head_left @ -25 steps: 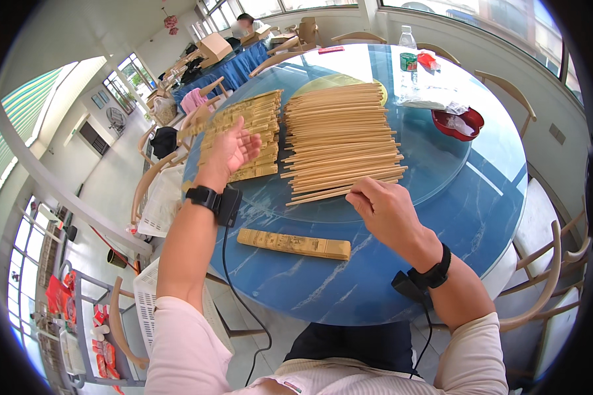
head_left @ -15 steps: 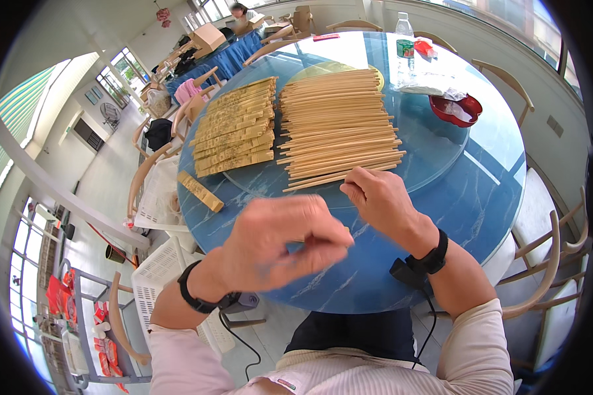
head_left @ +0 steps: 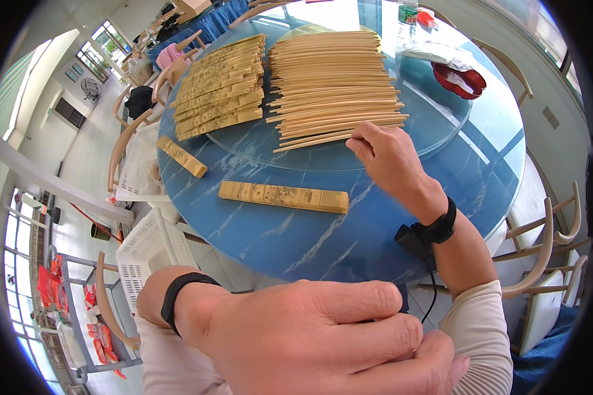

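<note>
My right hand (head_left: 390, 158) is at the near right edge of a broad row of pale wooden chopsticks (head_left: 333, 82). Its fingers are curled into a pinch against the nearest sticks, and the fingertips hide whatever is between them. Large and close in front, my left hand (head_left: 329, 329) has bent fingers pressed together; its palm side is hidden. Between my arms and the chopsticks a single yellow printed paper sleeve (head_left: 283, 197) lies flat. Overlapping sleeves form a pile (head_left: 221, 89) left of the chopsticks, and another single sleeve (head_left: 182, 157) lies below that pile.
The round blue marbled table (head_left: 270, 243) carries a glass turntable. A red bowl (head_left: 456, 84), white plastic wrap (head_left: 435, 54) and a bottle (head_left: 407, 14) stand at the far right. A white plastic basket (head_left: 153, 247) is at the left; wooden chairs (head_left: 540, 257) surround the table.
My left hand has come from over the table toward me, uncovering the single sleeve. My right hand stays by the nearest chopsticks. The whole view has tilted down.
</note>
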The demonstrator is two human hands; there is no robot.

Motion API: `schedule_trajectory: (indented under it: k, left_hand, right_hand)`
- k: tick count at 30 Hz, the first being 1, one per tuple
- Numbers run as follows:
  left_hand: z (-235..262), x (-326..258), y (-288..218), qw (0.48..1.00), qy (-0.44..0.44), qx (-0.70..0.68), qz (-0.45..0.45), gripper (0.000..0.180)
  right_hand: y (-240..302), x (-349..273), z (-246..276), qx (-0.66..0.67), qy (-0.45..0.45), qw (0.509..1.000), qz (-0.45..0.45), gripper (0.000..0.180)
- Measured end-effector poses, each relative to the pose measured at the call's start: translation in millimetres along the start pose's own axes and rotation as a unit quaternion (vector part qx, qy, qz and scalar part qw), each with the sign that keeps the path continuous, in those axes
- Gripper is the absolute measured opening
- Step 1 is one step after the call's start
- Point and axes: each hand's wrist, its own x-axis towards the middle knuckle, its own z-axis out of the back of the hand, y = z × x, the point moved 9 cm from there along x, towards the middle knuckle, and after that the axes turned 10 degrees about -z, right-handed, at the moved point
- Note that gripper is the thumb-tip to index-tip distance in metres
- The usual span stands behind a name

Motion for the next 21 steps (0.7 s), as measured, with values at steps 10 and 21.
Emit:
schedule_trajectory:
  k: [10, 21]
  left_hand:
    - [-18, -28, 19, 0.988, 0.052, -0.042, 0.138, 0.028]
    - [20, -28, 13, 0.974, 0.203, -0.062, 0.084, 0.025]
  right_hand:
    - [-1, -2, -1, -0.013, -0.014, 1.000, 0.020, 0.012]
    - [2, -1, -9, -0.037, 0.025, 0.999, 0.029, 0.023]
